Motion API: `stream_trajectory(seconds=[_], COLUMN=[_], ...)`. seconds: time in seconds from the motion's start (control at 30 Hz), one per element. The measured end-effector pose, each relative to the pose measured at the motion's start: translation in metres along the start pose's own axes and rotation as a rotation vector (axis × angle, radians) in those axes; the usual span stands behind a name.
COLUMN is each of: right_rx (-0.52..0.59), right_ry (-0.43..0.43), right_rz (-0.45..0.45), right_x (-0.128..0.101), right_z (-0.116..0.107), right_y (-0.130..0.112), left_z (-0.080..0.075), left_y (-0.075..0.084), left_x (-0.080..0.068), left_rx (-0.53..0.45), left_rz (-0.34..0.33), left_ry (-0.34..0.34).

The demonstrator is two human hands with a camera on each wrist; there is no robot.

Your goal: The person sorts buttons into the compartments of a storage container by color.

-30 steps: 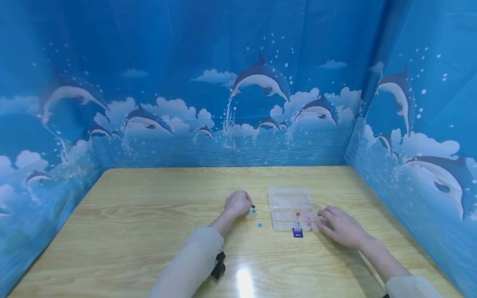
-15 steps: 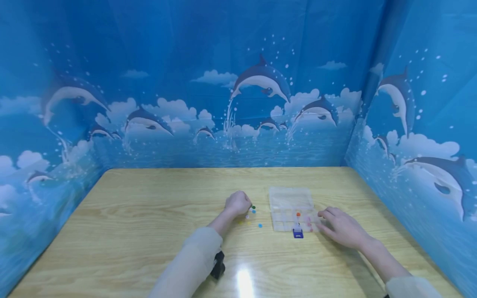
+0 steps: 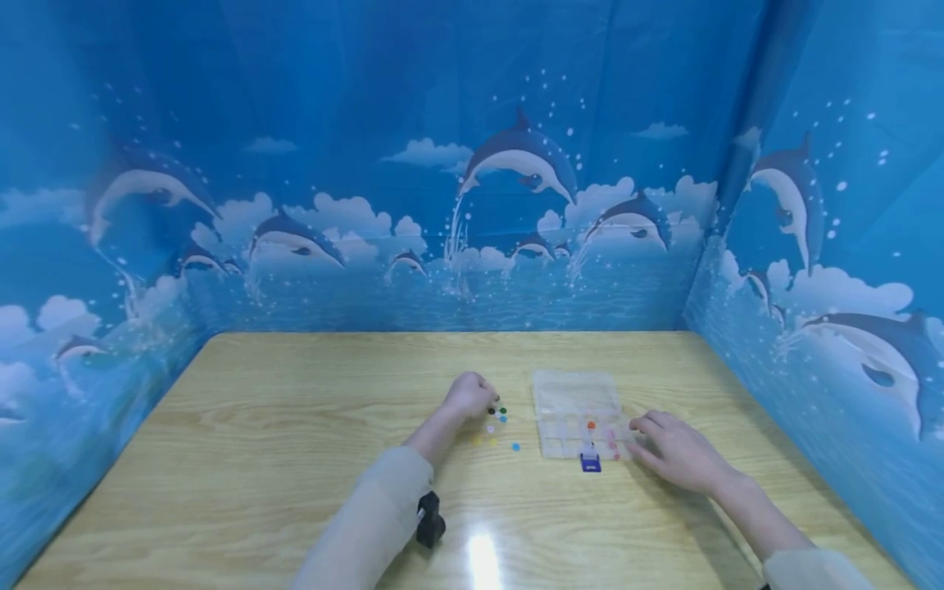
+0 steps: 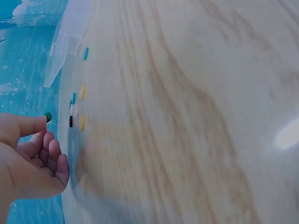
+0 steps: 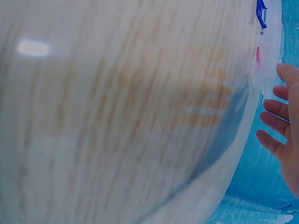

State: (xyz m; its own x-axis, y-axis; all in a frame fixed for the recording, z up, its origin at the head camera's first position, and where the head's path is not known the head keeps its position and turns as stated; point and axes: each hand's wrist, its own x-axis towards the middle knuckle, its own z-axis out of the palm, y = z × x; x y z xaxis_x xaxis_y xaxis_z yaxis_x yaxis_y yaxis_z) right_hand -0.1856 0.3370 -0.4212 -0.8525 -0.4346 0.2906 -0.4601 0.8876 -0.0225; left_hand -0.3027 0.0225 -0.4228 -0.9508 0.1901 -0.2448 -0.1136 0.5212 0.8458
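My left hand (image 3: 469,396) is just above the table, left of a loose cluster of small round buttons. Between its thumb and fingers it pinches a dark green button (image 4: 48,116), seen at the thumb tip in the left wrist view. Below the fingertips lie a black button (image 3: 492,410), another green button (image 3: 503,410) and a blue button (image 3: 504,419). A clear compartment box (image 3: 575,392) stands with its lid open to the right. My right hand (image 3: 667,449) has loosely bent fingers, with the fingertips right at the box's right edge.
A pale pink button (image 3: 490,429), a yellow button (image 3: 493,442) and a separate blue button (image 3: 515,447) lie nearer me. Inside the box show an orange piece (image 3: 591,425) and several pink pieces (image 3: 611,443). A blue latch (image 3: 590,463) juts from its front. Dolphin-print curtains (image 3: 354,164) enclose the table.
My left hand has risen slightly away from the cluster, with the green button now visible at its fingertips. The black button beneath has come into view. My right hand stays by the box.
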Motion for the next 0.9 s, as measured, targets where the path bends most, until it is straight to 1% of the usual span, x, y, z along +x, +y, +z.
stream_trajectory(seconds=[0.1, 0.27, 0.43, 0.63, 0.73, 0.9], right_rx=[-0.003, -0.006, -0.007, -0.003, -0.001, 0.001], right_ry=[0.005, 0.005, -0.001, 0.004, 0.005, -0.007], right_rz=[-0.005, -0.004, 0.001, -0.004, -0.003, 0.009], right_x=[0.000, 0.000, 0.000, -0.001, -0.001, 0.000], right_z=[0.000, -0.001, 0.000, 0.000, 0.000, 0.000], right_y=[0.000, 0.000, -0.001, -0.001, -0.001, -0.002], left_z=[0.000, 0.005, 0.013, 0.022, 0.027, 0.036], left_y=[0.004, 0.012, 0.019, 0.022, 0.024, 0.028], left_x=[-0.003, -0.009, -0.015, -0.019, -0.021, -0.026], left_rx=[-0.023, -0.010, 0.002, 0.009, 0.001, 0.022], left_rz=[-0.003, 0.038, 0.099, 0.182, 0.222, 0.260], left_ry=[-0.014, -0.036, -0.077, -0.127, -0.141, -0.155])
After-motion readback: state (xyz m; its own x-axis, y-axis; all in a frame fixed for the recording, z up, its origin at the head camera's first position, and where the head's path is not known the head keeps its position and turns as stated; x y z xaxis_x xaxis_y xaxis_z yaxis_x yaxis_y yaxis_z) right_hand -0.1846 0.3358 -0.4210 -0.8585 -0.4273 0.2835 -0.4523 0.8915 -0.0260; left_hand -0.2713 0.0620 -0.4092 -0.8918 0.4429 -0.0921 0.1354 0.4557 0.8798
